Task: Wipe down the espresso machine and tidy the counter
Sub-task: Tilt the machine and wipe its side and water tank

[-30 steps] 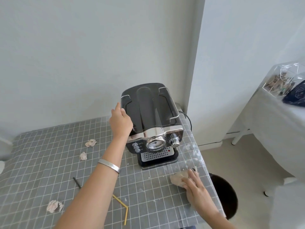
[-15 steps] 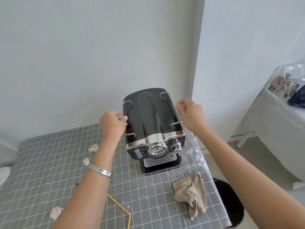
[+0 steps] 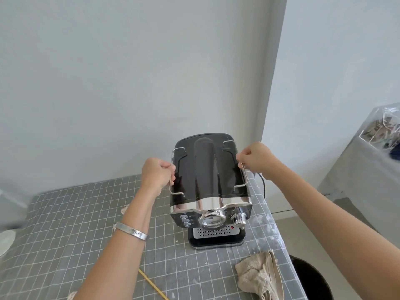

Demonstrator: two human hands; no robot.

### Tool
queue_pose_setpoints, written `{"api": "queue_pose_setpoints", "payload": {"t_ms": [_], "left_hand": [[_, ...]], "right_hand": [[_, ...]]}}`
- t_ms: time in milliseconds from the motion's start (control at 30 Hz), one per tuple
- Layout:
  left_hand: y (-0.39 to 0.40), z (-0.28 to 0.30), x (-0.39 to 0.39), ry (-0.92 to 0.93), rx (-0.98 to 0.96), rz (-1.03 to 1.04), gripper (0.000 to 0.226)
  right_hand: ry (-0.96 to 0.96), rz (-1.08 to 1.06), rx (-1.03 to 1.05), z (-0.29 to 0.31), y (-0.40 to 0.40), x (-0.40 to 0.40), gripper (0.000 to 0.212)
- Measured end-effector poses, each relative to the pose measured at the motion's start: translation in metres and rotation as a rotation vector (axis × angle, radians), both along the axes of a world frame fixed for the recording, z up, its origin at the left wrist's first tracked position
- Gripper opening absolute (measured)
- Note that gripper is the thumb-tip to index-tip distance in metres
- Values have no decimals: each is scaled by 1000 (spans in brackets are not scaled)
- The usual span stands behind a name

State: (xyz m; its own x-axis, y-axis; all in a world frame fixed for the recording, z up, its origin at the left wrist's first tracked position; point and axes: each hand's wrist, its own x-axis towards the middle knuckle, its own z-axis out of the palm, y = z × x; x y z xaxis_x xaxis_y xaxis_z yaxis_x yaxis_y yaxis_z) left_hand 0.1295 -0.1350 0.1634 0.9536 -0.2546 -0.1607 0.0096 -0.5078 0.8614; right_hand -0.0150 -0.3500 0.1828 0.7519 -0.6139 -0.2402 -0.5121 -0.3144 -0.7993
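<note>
1. Nearest the camera, a thin yellow stick (image 3: 151,284) lies on the grey grid-patterned counter cover (image 3: 65,245) at about 6 o'clock.
2. At 5 o'clock, a crumpled beige terry cloth (image 3: 258,277) rests on the counter near its right edge, apart from both hands, with white specks scattered on the cover around it.
3. Just beyond that edge, at 4 o'clock, stands a round black bin (image 3: 311,278) on the floor.
4. A silver bangle (image 3: 132,230) circles the left wrist at 7 o'clock.
5. At the counter's far right corner, near frame centre, sits the glossy black espresso machine with chrome trim (image 3: 207,180), front panel facing the camera.
6. The left hand (image 3: 157,173) is clenched around the left chrome wire rail (image 3: 176,187) on the machine's top, at the machine's 9 o'clock.
7. The right hand (image 3: 254,158) is closed, pinching the right chrome wire rail (image 3: 243,178) at the machine's 3 o'clock.
8. A black power cord (image 3: 263,185) drops behind the machine's right side.
9. Furthest, at 3 o'clock, a table draped in grey cloth (image 3: 357,180) carries a clear plastic packet (image 3: 381,126).
</note>
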Motion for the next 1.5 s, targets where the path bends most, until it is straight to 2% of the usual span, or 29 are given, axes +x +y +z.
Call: {"api": "queue_pose_setpoints", "payload": {"t_ms": [233,400,600,867,1100,1267,1400,1500], "left_hand": [[-3,12,39,-44,87,-156,17],[-30,26,58,-177,218,-260,8],[-62,32,60,-363,350,-382,16],[-79,20,51,-458,383,-479,17],[-81,7,48,-490,343,-490,19],[-77,2,41,-571,325,-469,19],[-72,1,26,-616,329,-423,18],[-68,-3,0,-643,361,-490,36]], "right_hand": [[-185,-69,262,-2,33,-26,34],[-318,-187,462,-1,66,-44,24],[-366,-301,625,-11,104,-52,19],[-427,-349,756,-21,128,-58,14],[-423,-338,779,-28,131,-63,9],[-403,-203,692,-33,127,-73,11],[-291,-9,598,-42,105,-90,16],[-86,-9,391,-78,87,-111,14]]}}
